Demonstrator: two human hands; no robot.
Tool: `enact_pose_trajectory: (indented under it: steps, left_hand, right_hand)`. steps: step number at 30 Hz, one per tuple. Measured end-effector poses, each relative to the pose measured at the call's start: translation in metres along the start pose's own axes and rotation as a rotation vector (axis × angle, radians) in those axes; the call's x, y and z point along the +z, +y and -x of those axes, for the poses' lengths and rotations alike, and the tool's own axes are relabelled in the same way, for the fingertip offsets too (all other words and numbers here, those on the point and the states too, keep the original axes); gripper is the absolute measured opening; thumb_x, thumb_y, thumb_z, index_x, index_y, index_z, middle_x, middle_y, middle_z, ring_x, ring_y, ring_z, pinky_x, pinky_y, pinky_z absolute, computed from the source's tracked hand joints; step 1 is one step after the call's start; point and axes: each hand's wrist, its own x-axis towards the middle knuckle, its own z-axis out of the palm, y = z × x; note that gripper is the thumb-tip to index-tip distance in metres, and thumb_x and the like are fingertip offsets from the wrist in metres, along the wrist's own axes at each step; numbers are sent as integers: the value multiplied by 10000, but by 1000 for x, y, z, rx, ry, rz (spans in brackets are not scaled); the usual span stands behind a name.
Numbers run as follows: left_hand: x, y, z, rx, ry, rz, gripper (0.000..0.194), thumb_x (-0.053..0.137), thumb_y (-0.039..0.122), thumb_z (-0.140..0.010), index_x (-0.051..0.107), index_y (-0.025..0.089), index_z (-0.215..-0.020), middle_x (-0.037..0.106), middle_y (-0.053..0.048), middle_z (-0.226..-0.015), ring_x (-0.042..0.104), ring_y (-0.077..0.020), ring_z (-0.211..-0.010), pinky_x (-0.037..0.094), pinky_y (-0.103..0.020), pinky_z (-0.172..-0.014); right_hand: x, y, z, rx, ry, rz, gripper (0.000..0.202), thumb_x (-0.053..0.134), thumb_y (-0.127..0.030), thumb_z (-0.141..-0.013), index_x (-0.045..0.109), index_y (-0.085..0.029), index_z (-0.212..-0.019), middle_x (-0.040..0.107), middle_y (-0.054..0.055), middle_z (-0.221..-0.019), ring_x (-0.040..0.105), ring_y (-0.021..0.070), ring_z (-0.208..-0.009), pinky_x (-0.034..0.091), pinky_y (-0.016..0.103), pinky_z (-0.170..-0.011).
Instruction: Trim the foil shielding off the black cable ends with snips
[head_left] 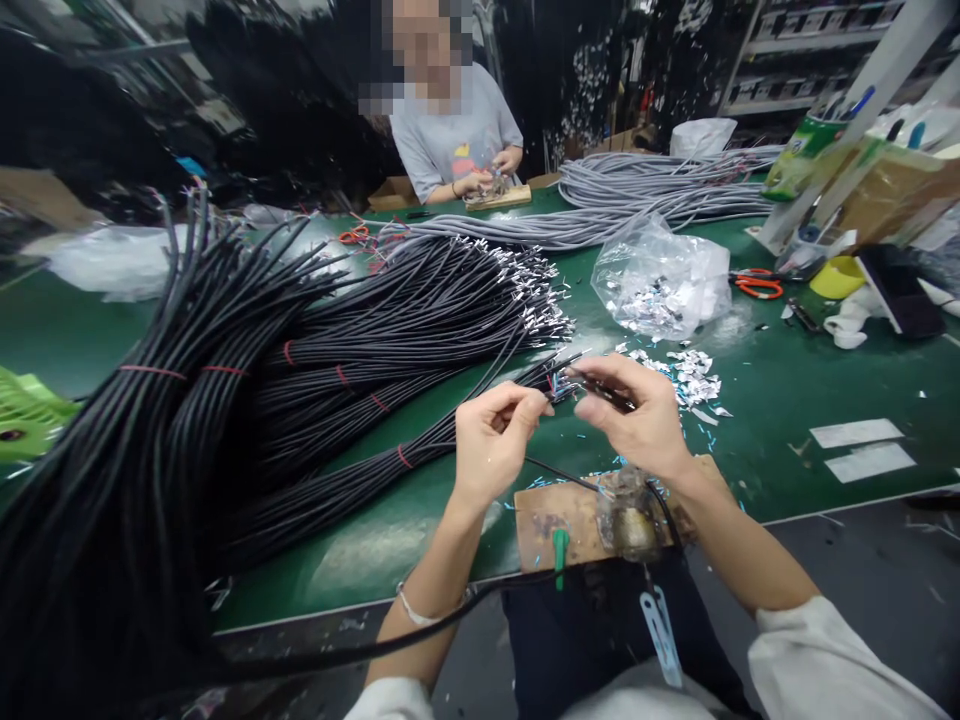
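Observation:
My left hand (495,435) is closed in a pinch near the table's middle, at the end of a black cable whose thin coloured wires (556,384) stick out between my hands. My right hand (637,410), just to the right, has its fingers wrapped round a slim dark tool (606,392) with its tip at those wires. Below my hands lies a wooden board (544,515) with a metal device (634,520) fixed on it. Large bundles of black cables (360,360), tied with red bands, spread across the left side.
Clear bag of scraps (664,280), white scraps (690,380), orange-handled scissors (757,283), a phone (900,290) and two white strips (855,433) lie right. Grey cables (637,195) lie behind. A person (457,140) works across the table. A green basket (30,415) stands left.

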Motion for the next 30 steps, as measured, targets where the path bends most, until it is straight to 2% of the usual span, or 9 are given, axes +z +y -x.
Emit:
enact_pose_trajectory:
  steps: [3,6,10,14,16,21,26,28,30]
  left_hand:
    - [4,0,2,163,53,-183,156,652,258,-798,665,152,-684,561,2,-600,473,-78,-529,348,-203,-476]
    - [5,-2,1,242,52,-260,70,671,211,-777,680,162,-727,606,-1,-652,511,-89,-569,385,-211,-512]
    - [3,-4,-1,272,50,-310,42,691,198,-758,686,170,-789,614,-6,-710,516,-94,-601,387,-214,-518]
    - [3,-5,-2,260,52,-298,57,689,210,-764,687,175,-810,613,-7,-722,522,-97,-614,392,-215,-529]
    - [3,-5,-2,260,46,-286,58,684,214,-770,687,179,-817,611,-6,-718,529,-99,-621,399,-215,-540]
    - [5,-6,0,268,47,-315,56,662,227,-790,684,178,-801,591,-7,-704,514,-98,-607,377,-218,-522]
    - [7,-6,0,190,-38,-292,257,541,272,-875,650,161,-671,550,3,-597,447,-82,-516,334,-229,-500]
    - [9,-6,0,127,-66,-263,324,512,298,-890,625,154,-622,531,7,-564,426,-78,-491,319,-230,-485]
    - [12,-7,1,104,-41,-274,303,534,302,-876,635,154,-632,538,7,-569,425,-79,-493,316,-229,-482]
  right_hand:
    - [2,2,-1,22,11,-10,153,704,-324,-764,647,-184,-780,605,1,-741,539,108,-654,428,249,-591]
    - [2,5,-3,109,-16,-55,234,673,-385,-784,609,-172,-709,548,-11,-677,462,91,-584,372,243,-539]
    - [4,13,-6,267,-47,-201,331,691,-482,-734,587,-170,-699,506,-27,-613,400,83,-539,320,246,-503]
    - [8,18,-5,334,-26,-358,350,699,-512,-713,586,-181,-717,474,-37,-604,382,82,-541,306,247,-503]
    - [9,17,-4,325,-26,-385,338,669,-512,-745,582,-186,-733,459,-41,-604,382,84,-546,311,250,-511]
    - [5,11,-5,219,-54,-258,300,638,-458,-797,552,-179,-727,479,-23,-676,408,91,-600,333,261,-566]
    - [7,16,-4,233,-251,-488,262,551,-435,-863,523,-194,-766,457,-39,-655,333,76,-509,284,250,-487]
    - [9,18,-3,165,-251,-390,243,524,-410,-878,506,-198,-762,455,-32,-663,347,87,-525,291,253,-494]
    - [10,18,-2,53,-132,-124,204,508,-328,-888,481,-197,-734,454,-13,-698,403,112,-611,334,270,-566]
